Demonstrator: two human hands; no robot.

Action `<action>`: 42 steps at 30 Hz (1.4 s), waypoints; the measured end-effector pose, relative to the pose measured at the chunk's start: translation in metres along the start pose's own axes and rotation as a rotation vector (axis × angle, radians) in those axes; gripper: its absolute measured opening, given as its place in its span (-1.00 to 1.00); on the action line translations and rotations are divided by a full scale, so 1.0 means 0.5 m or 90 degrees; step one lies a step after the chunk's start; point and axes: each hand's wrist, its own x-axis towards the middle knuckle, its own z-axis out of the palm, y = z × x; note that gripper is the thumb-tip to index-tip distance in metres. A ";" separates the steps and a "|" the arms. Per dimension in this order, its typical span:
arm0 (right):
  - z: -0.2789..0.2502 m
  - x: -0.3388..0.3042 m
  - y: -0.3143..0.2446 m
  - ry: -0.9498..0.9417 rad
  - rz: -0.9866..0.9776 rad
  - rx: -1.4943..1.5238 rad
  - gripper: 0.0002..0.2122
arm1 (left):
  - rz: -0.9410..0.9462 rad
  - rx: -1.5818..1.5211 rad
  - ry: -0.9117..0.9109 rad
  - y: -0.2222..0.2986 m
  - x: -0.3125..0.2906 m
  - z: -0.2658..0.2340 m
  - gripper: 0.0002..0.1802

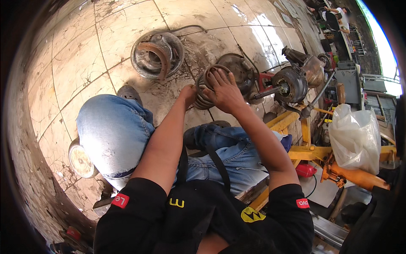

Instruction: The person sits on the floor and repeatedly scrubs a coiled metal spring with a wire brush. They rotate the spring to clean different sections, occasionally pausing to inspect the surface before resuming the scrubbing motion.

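Note:
A dark coil spring (203, 103) stands in front of me, with a brownish ring (211, 70) at its upper end. My left hand (188, 95) is closed on the spring's left side, its fingertips partly hidden. On the ring lies my right hand (225, 91), palm down, with the fingers stretched out and slightly apart. Just behind the spring is a dark round brake plate (240, 73). Farther left, a second round brake plate (141, 63) carries a curved, rusty brake shoe (164, 57) and lies on the tiles.
To the right is a greasy axle housing (315, 67) with a wheel hub (292, 84). A yellow metal stand (308, 151), an orange cylinder (357, 177) and a clear plastic bag (354, 139) are nearby. Beside my left knee sits a round metal piece (80, 161). A person (338, 17) is far off.

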 end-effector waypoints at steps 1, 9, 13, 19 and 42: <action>0.000 0.005 -0.019 0.024 0.038 0.028 -0.39 | 0.011 -0.011 0.005 -0.003 0.000 -0.005 -0.68; -0.046 0.033 -0.011 0.317 0.071 0.106 -0.68 | 0.067 0.062 0.033 -0.111 0.111 0.000 -0.68; -0.115 0.029 -0.006 0.182 0.130 0.115 -0.68 | 0.038 0.002 0.021 -0.089 0.089 0.017 -0.65; -0.026 0.004 -0.040 0.092 -0.074 -0.060 -0.62 | 0.060 0.004 -0.002 -0.066 0.075 0.021 -0.62; 0.020 0.017 -0.017 0.113 0.061 0.060 -0.35 | 0.053 -0.083 -0.053 -0.066 0.066 0.019 -0.63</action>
